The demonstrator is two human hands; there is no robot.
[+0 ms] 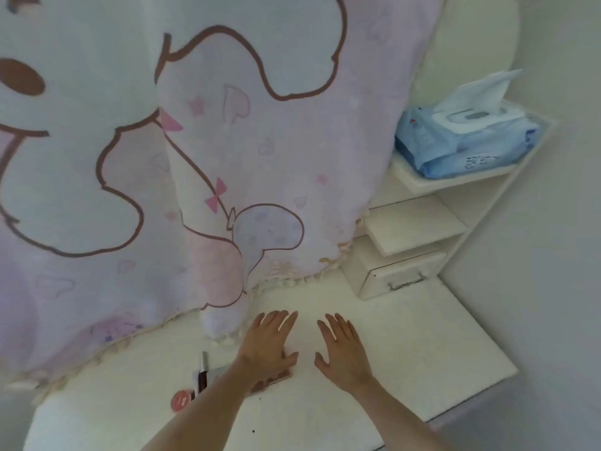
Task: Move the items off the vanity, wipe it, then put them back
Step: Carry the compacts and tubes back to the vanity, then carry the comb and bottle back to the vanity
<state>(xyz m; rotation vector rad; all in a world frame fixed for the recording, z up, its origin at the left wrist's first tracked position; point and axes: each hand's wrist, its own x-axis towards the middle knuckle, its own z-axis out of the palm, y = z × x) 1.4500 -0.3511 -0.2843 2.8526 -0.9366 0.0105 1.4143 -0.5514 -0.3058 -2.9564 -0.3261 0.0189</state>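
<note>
Both hands flat, fingers straight, on the white vanity (406, 346): left hand (270, 346) covering a pinkish palette (276, 377), right hand (344, 353) empty.

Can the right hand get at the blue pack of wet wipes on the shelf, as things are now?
Probably yes. The right hand lies flat and holds nothing, and the wet wipes pack sits uncovered on the top shelf at the right. Nothing stands between them; the curtain hangs further left.

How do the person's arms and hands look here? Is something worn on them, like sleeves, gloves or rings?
Both forearms are bare as far as the picture shows: no sleeves, no gloves. The left hand and the right hand show no ring, watch or bracelet that I can make out, though the picture is somewhat blurred.
</note>
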